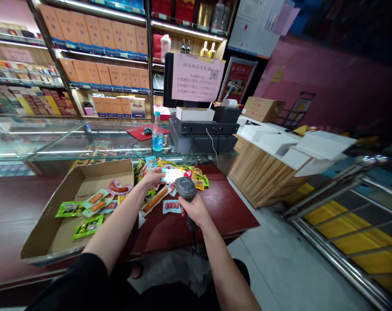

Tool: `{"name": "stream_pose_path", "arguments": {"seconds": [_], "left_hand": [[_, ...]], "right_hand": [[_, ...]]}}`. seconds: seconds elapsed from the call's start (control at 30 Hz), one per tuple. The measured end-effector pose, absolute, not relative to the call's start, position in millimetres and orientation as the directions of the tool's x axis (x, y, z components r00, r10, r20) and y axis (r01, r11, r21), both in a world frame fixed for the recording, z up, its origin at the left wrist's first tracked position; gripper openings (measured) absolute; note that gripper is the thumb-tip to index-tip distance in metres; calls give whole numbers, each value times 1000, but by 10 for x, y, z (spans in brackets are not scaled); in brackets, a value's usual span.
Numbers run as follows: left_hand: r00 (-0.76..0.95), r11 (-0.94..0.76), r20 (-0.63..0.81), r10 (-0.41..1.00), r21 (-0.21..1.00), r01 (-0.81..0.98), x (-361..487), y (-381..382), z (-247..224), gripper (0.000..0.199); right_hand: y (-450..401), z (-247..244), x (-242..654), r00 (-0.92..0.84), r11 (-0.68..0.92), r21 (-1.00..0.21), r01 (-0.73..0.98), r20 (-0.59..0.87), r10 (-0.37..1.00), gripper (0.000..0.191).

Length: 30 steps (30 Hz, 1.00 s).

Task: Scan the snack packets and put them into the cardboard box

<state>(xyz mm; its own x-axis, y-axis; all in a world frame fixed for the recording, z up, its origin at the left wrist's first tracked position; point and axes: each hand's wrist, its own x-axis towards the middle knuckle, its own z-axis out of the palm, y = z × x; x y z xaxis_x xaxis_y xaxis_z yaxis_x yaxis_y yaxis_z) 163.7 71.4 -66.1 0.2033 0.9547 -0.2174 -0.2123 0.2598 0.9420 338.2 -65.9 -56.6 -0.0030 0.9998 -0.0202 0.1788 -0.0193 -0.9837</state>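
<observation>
My right hand (196, 208) is wrapped round the handle of a dark barcode scanner (185, 188), its head pointing away from me. My left hand (152, 178) holds a small snack packet (172, 175), lit brightly in front of the scanner. Around and behind it lies a pile of colourful snack packets (200, 179). Nearer to me are a long wrapped sausage (156, 199) and a clear packet of dark red pieces (172, 206). Left of my hands, a shallow cardboard box (42, 229) contains several wrapped sausages and green packets (88, 226).
Behind the red-brown table (215, 216), a glass counter (118, 142) bears a bottle of blue drink (157, 134), a mouse on a red mat and a monitor (168, 80) with a pink sign. A wooden cabinet (257, 181) and metal railing (328, 250) are at right.
</observation>
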Motion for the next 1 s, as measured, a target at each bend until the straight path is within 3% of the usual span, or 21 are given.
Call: {"name": "stream_pose_path", "arguments": {"seconds": [0.8,1.0], "left_hand": [[233,260,-213,949,945,-197,1590,762,-756,30],[175,252,-219,960,947,-198,1578,761,-665,32]], "right_hand": [[-698,-627,3435,9,-27,-987,161,-26,1000,17],[-693,-589,3414,25,-47,-988,147,-44,999,20]]}}
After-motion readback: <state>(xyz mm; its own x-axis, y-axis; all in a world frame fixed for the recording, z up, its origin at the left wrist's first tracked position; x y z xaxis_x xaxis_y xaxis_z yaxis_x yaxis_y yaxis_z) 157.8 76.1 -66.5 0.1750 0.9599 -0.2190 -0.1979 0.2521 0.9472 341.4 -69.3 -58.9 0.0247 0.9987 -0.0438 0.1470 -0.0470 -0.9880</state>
